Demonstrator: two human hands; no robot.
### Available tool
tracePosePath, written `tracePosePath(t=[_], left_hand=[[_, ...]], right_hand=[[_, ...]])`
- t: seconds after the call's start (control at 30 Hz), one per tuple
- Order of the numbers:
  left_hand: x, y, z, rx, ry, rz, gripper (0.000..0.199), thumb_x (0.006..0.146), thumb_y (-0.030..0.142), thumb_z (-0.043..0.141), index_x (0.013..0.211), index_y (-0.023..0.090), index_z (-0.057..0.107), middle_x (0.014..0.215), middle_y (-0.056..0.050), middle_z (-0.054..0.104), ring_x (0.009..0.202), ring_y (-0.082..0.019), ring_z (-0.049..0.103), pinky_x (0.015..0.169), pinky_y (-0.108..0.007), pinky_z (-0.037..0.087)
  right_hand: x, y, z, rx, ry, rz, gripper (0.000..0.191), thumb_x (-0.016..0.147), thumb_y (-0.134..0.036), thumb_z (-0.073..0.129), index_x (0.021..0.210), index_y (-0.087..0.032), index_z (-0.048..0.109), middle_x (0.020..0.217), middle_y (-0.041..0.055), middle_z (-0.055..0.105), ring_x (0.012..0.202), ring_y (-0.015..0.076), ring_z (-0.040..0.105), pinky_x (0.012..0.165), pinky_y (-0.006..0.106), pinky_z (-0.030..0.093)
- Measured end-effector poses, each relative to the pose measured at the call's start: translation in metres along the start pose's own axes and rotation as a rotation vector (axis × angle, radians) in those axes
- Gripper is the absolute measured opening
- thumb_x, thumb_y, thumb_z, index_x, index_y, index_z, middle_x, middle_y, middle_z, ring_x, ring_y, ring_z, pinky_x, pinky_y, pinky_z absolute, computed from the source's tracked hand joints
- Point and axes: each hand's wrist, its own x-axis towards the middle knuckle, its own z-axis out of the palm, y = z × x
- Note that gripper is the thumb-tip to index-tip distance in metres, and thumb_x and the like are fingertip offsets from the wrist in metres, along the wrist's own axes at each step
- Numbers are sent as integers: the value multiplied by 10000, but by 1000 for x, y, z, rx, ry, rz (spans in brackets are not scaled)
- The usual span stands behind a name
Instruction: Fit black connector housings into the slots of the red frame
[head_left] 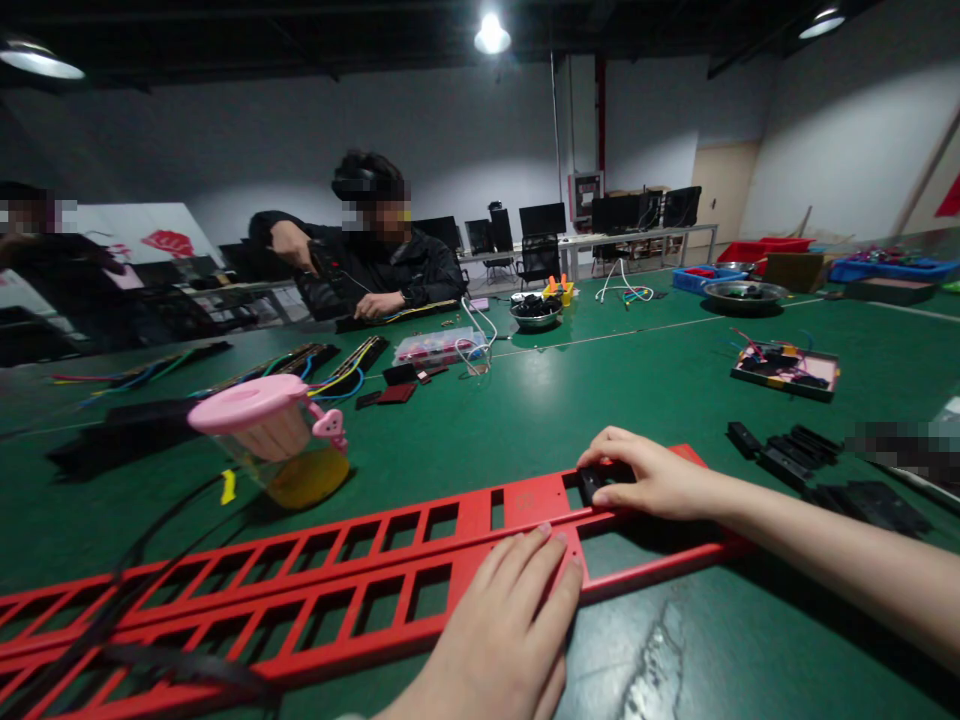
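Two long red slotted frames (529, 500) lie side by side on the green table, running from the lower left to the right. My left hand (510, 620) rests flat on the nearer frame, fingers stretched out, holding nothing. At the right end of the farther frame, my right hand (645, 475) pinches a small black block (591, 485) between thumb and fingers, inside the frame's opening. Several black blocks (787, 455) lie on the table beyond my right forearm. Black straps (112, 600) cross over the left part of the frames.
A pink-lidded pitcher (277, 440) stands behind the frames at the left. Across the green table (585, 370), a person in black holds a power tool (326, 265). Metal bowls (536, 312), a small tray of wired parts (784, 370) and wire bundles lie farther back.
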Motion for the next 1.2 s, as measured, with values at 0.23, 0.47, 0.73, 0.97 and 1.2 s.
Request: tracePosePath(t=[0.23,0.47,0.73,0.97,1.2], left_hand=[[0,1,-1,7,-25,1,556,699,87,419,1255,89,401,1267,-173,436,1166,-311,399,914,-500,428],[-1,1,-2,5,-13,3,565,686,79,421,1251,87,405,1260,-174,442,1167,-310,400,917,-496,428],[-2,2,-3,27,-30,-2,560,700,85,408,1260,86,391,1266,-168,441,1169,-303,399,913,-488,434],[-1,2,-3,26,-36,-2,558,705,86,410,1263,92,387,1274,-167,432,1179,-310,388,919,-501,424],[-1,2,-1,30,-46,-2,556,705,88,405,1261,84,389,1275,-170,431,1178,-313,388,918,-503,424]], right_hand=[[-2,4,-1,15,-3,-22,333,721,-254,631,1035,-196,537,992,41,527,916,171,511,843,335,412],[-3,1,1,-13,10,-37,350,727,-239,620,1059,-197,517,1028,53,519,953,178,506,868,344,408],[-3,-1,1,-39,20,-22,331,728,-240,619,1046,-191,541,1010,57,547,938,182,522,855,342,418],[-2,0,0,-47,20,-44,333,713,-231,634,1038,-184,575,994,64,559,927,186,532,845,333,422],[-3,-5,2,-79,-22,-75,234,756,-232,596,981,-171,611,978,66,525,941,175,509,868,325,408]])
